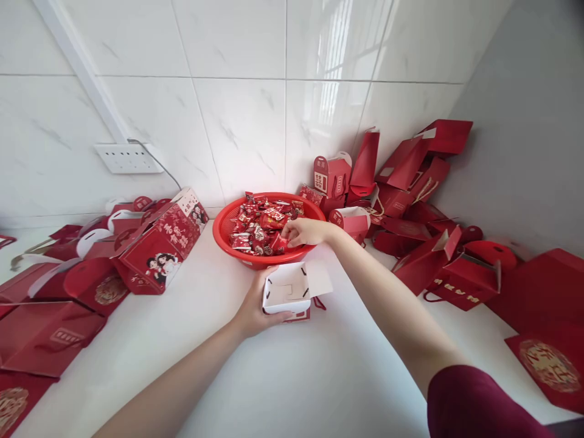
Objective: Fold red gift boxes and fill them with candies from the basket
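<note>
A small gift box [288, 291], white inside and red on its lower side, is gripped around its left side by my left hand [260, 304]. Its flap hangs out to the right and the inside holds nothing I can see. Just behind it stands a red plastic basket [221, 240] heaped with red-wrapped candies [259, 234]. My right hand [303, 232] reaches over the basket's right rim, its fingers pinched on a shiny red wrapped candy [279, 244]; the fingertips partly cover the hold.
Red gift boxes [93, 292] crowd the left side, with a larger printed box [166, 243] near the basket. More red boxes and bags [401, 188] pile up at the right against the wall. A socket strip [128, 158] with a cable is on the tiled wall.
</note>
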Tool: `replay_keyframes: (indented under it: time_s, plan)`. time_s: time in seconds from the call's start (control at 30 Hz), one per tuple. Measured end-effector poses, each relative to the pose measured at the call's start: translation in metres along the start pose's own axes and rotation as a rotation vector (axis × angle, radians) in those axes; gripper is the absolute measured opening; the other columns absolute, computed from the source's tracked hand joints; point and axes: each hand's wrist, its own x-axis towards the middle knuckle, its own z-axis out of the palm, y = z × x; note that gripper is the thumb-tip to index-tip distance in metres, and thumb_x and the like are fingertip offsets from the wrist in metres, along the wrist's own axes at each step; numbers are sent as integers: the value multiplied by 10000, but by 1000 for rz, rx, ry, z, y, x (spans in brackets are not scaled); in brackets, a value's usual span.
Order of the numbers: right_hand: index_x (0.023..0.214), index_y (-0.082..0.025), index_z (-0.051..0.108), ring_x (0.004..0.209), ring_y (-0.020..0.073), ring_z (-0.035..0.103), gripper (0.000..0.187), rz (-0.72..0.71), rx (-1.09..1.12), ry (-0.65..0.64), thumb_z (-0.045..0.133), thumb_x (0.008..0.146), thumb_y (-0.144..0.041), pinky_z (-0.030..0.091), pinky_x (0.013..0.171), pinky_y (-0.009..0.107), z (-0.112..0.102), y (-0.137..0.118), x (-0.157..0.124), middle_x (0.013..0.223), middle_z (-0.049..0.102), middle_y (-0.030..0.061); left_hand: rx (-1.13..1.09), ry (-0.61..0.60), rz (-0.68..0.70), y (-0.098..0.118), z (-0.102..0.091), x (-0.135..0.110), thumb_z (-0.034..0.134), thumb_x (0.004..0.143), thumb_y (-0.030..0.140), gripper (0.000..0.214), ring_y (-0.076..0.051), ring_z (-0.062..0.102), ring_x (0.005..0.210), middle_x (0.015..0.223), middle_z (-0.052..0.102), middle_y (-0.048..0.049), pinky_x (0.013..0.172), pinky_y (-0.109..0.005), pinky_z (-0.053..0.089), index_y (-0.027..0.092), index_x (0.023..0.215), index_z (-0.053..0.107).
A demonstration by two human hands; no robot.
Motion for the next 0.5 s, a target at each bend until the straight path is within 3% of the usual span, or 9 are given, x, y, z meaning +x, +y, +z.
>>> replay_keyframes:
  time_s: [0.1, 0.27, 0.37, 0.43, 0.5]
  plan:
    - [994, -176, 575, 873, 159, 632, 232, -121, 163, 215, 656, 779, -213, 488, 783, 260, 3, 7, -26, 899, 673, 18, 46, 14, 32, 2, -1, 0, 832, 693, 372, 932, -355, 426, 1321, 1429, 406, -114, 1081, -543, 389, 309, 1451, 295]
    - [928, -178, 604, 815, 142, 639, 202, -402, 451, 377, 719, 806, -290, 523, 755, 271, 8, -2, -83, 874, 670, 21, 302, 50, 265, 2, 1, -2, 858, 623, 358, 1056, -390, 408, 1301, 1388, 383, -101, 1035, -598, 411, 392, 1488, 253]
    - [987, -212, 637, 775, 158, 649, 199, -501, 445, 503, 732, 836, -299, 547, 662, 280, 2, -24, -133, 903, 686, 32, 391, 96, 417, 1, 5, -4, 869, 590, 339, 1125, -378, 421, 1285, 1398, 361, -97, 1028, -589, 419, 423, 1496, 208]
    - [1010, -252, 664, 771, 176, 658, 176, -570, 393, 660, 728, 852, -296, 558, 638, 297, -2, -37, -163, 905, 691, 27, 395, 97, 431, 0, 8, -5, 873, 580, 351, 1159, -381, 419, 1287, 1406, 351, -104, 1027, -586, 423, 419, 1505, 178]
    - [1019, -273, 682, 817, 202, 673, 157, -592, 313, 699, 714, 866, -292, 577, 692, 332, 0, -46, -182, 924, 697, 31, 380, 45, 391, 1, 10, -5, 884, 568, 362, 1195, -392, 407, 1298, 1409, 355, -112, 1036, -591, 416, 404, 1514, 156]
